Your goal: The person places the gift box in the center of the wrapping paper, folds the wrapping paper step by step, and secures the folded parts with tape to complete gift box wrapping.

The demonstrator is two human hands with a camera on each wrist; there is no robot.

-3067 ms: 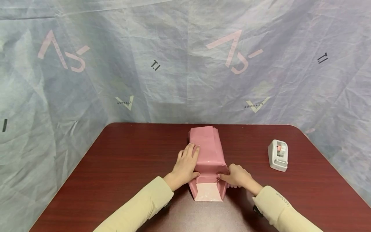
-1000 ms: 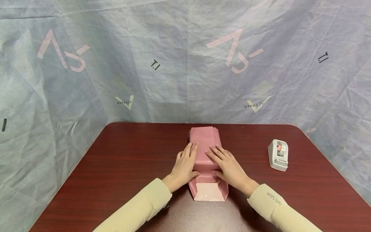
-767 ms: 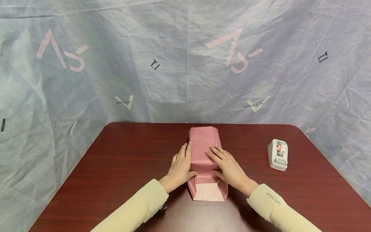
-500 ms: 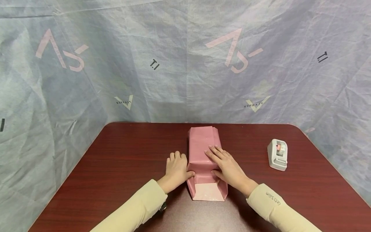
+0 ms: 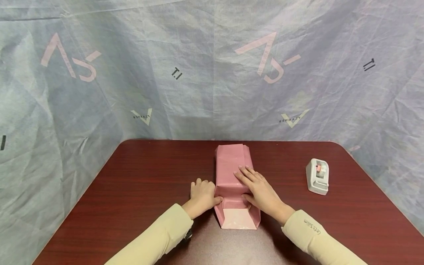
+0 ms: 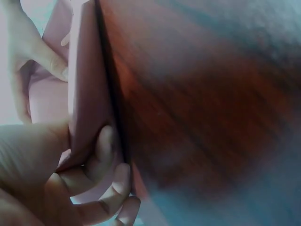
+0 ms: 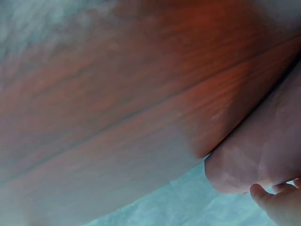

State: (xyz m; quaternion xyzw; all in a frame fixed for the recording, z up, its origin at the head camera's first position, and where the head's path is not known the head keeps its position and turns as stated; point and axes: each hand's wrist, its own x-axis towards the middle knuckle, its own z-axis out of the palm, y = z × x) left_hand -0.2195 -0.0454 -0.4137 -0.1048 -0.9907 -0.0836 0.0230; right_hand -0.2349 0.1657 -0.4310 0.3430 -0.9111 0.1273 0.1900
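Observation:
A box-shaped package in pink wrapping paper lies lengthwise at the middle of the table. Its near end has folded-in sides and a pale flap spread toward me on the tabletop. With thumb inside the end fold and fingers curled against the outer side, my left hand pinches the paper at the left near corner. In the left wrist view those fingers bend along the pink side. My right hand rests on the package's right top, fingers extended, thumb at the near end. The right wrist view shows only part of it.
A white tape dispenser stands on the right of the dark red wooden table. A grey printed cloth hangs behind the table and along both sides.
My left hand has slid from the package's top left down to its near corner, curling its fingers at the side. Earlier, my right hand moved from the right near corner onto the top.

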